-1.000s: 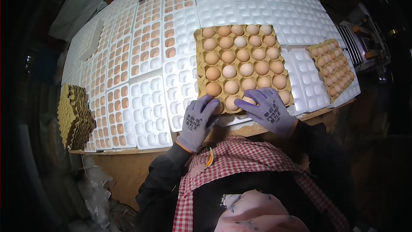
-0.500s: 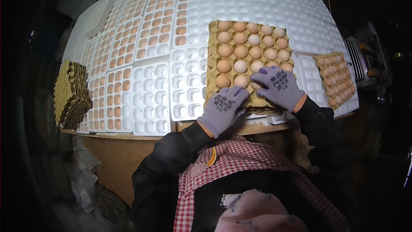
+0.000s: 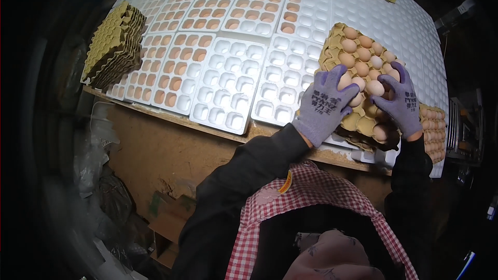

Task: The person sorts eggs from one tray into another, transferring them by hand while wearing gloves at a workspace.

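Observation:
A yellowish pulp egg tray [image 3: 332, 46] holds rows of brown and paler eggs, with bare cups showing along its near part. My left hand [image 3: 326, 105], in a grey-purple glove, curls its fingers around eggs [image 3: 358, 83] at the tray's left side. My gloved right hand [image 3: 402, 98] bends over the right side, thumb and fingers around a pale egg [image 3: 374, 88]; whatever lies under its palm is hidden. One brown egg [image 3: 380, 133] sits near the tray's front corner, below both hands.
White foam egg trays [image 3: 228, 80] cover the table, some filled with eggs. A stack of pulp trays [image 3: 115, 44] stands at the left edge. Another egg-filled pulp tray [image 3: 433, 129] lies at right. The wooden table edge [image 3: 207, 129] runs before me; a cardboard box [image 3: 168, 218] is below.
The view has swung, so the table appears shifted right and tilted. My hands have gathered eggs from the near rows, baring cups there, and now grip eggs over the tray.

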`<state>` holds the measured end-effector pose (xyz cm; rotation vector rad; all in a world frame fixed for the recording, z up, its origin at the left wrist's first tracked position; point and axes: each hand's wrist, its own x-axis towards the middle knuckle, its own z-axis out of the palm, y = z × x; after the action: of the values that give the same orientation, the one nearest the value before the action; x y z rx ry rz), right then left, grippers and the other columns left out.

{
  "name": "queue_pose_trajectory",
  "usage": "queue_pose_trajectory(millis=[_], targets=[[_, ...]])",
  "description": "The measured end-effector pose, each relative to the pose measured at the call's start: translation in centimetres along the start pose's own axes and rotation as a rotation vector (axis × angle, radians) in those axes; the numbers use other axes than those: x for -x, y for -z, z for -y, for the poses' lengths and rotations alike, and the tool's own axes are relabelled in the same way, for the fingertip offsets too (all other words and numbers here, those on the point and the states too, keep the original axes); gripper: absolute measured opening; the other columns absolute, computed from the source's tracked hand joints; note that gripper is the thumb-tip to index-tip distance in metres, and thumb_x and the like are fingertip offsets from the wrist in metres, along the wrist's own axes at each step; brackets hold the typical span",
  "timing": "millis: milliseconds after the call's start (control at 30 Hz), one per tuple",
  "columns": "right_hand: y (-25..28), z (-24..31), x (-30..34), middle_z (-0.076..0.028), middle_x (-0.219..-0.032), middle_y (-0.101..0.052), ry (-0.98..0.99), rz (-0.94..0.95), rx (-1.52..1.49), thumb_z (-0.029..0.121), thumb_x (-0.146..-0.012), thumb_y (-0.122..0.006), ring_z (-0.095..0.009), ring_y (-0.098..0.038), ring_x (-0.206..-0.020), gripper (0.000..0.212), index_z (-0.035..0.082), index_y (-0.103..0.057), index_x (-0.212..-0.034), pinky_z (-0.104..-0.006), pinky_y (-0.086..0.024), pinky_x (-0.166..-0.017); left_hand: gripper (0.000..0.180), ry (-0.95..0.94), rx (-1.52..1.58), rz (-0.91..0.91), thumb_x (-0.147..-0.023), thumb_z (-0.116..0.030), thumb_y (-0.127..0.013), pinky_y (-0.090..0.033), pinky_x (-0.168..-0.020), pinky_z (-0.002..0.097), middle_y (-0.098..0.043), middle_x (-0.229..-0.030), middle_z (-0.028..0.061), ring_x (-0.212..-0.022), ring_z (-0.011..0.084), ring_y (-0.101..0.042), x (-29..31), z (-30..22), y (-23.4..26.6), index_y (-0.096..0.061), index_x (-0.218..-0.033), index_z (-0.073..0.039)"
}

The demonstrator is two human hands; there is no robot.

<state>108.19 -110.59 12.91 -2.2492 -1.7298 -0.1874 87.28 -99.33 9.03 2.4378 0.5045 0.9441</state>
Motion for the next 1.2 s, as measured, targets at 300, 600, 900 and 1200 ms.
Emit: queue_pose_trajectory(millis=[300,600,900,1200], targets=[[-11.6,23.0,-3.1,-0.013,-0.127,-0.045,0.197,0.261,-0.384,0.029,-0.077,-0.066,-0.034,-0.052,-0.106,0.031,0.018,-0.061,-0.105,-0.0422,-0.051,-0.081,0.040,0.603,-0.423,0.129,-0.076,-0.024,-0.072,-0.044,-0.088,0.0421,-0.043,-0.128,0.0164,-0.108,0.0357,-0.046,18.1,11.9,9.7,-0.060,-0.114,-0.017],[-19.0,24.8,-8.8,-0.007,-0.116,-0.057,0.337,0.496,-0.191,0.027,-0.085,-0.057,-0.028,-0.059,-0.095,0.033,0.016,-0.062,-0.115,-0.0396,-0.049,-0.083,0.042,0.728,-0.288,0.285,-0.085,-0.026,-0.062,-0.048,-0.084,0.0374,-0.057,-0.117,0.0118,-0.103,0.0314,-0.057,15.1,18.0,11.4,-0.053,-0.123,-0.009],[-16.5,23.3,-8.5,-0.016,-0.126,-0.056,0.109,0.101,-0.582,0.020,-0.090,-0.051,-0.036,-0.049,-0.118,0.034,0.007,-0.059,-0.120,-0.0423,-0.038,-0.101,0.050,0.497,-0.475,0.392,-0.097,-0.033,-0.035,-0.010,-0.111,0.0558,-0.032,-0.149,0.0139,-0.141,0.0342,-0.019,10.9,25.6,6.4,-0.039,-0.140,-0.007],[-6.2,5.2,0.1,-0.013,-0.117,-0.058,-0.079,0.065,0.038,0.006,-0.076,-0.058,-0.031,-0.055,-0.100,0.055,0.013,-0.052,-0.130,-0.0400,-0.046,-0.089,0.062,-0.227,0.046,0.316,-0.081,-0.025,-0.068,-0.044,-0.086,0.0402,-0.052,-0.116,0.0088,-0.107,0.0284,-0.051,-0.5,5.8,1.7,-0.043,-0.137,-0.016]])
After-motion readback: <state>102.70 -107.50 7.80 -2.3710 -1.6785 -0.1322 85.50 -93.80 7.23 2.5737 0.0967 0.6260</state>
